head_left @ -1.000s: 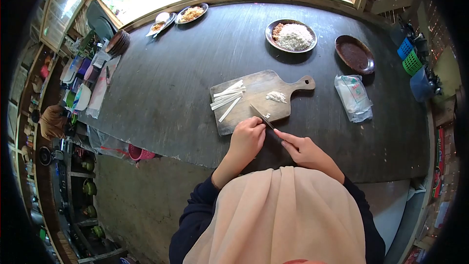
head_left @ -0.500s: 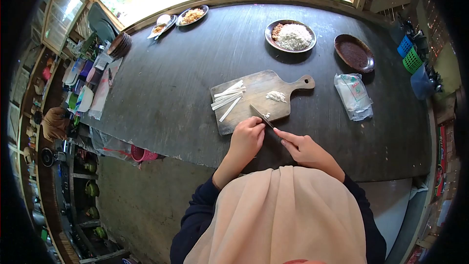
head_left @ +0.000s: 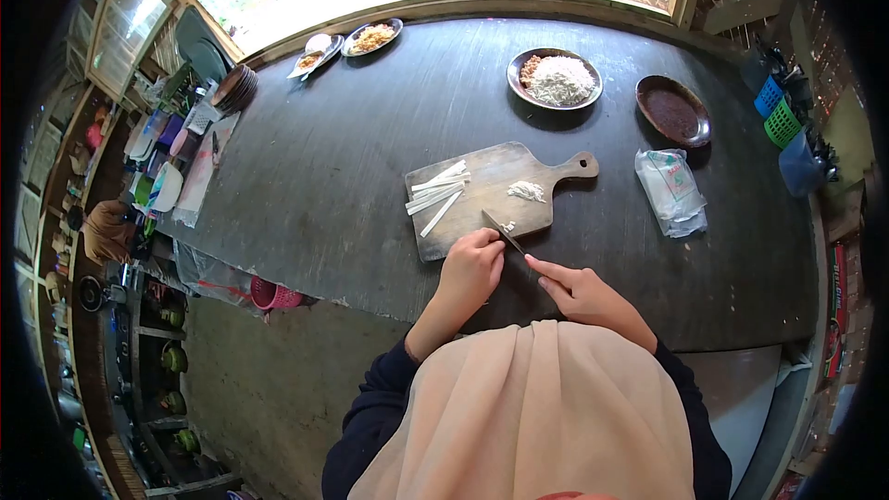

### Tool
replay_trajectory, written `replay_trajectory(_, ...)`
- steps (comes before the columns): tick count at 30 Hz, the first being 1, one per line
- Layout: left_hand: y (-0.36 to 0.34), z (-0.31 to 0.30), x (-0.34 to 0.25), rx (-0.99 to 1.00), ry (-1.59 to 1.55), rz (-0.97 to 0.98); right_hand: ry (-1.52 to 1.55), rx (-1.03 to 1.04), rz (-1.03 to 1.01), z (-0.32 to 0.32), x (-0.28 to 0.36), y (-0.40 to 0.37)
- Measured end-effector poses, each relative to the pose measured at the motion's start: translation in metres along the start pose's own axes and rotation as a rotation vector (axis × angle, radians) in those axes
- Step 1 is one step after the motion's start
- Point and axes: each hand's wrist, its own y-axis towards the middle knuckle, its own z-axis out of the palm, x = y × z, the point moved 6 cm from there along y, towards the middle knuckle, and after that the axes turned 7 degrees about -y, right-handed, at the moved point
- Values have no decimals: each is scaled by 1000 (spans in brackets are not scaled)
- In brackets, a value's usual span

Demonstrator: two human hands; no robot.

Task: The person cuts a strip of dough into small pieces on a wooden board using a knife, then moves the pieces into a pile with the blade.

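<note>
A wooden cutting board (head_left: 482, 171) with a handle lies on the dark table. White strips (head_left: 435, 191) lie on its left part, and a small pile of cut white bits (head_left: 525, 191) sits towards the handle. My right hand (head_left: 579, 292) grips a knife (head_left: 501, 231), whose blade points up-left over the board's near edge. My left hand (head_left: 470, 268) is curled at the board's near edge, right beside the blade; what it pins down is hidden under the fingers.
Further back stand a plate of white shreds (head_left: 556, 79) and a dark empty dish (head_left: 673, 109). A plastic bag (head_left: 671, 190) lies right of the board. Two small plates (head_left: 344, 44) sit at the far left, stacked dishes and clutter (head_left: 199, 102) along the left edge.
Both hands and the knife keep the same pose over the board. The view has shifted slightly, so everything sits a little lower in the frame.
</note>
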Motion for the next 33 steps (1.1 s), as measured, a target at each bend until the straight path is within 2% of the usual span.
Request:
replay_trajectory(10, 1, 1, -1, 6, -11, -13, 39, 3, 15, 1, 0, 6)
replay_trajectory(12, -1, 3, 1, 0, -12, -7, 4, 62, 75, 0, 1, 5)
replay_trajectory(33, -1, 1, 0, -26, -21, -8, 5, 51, 52, -4, 1, -5)
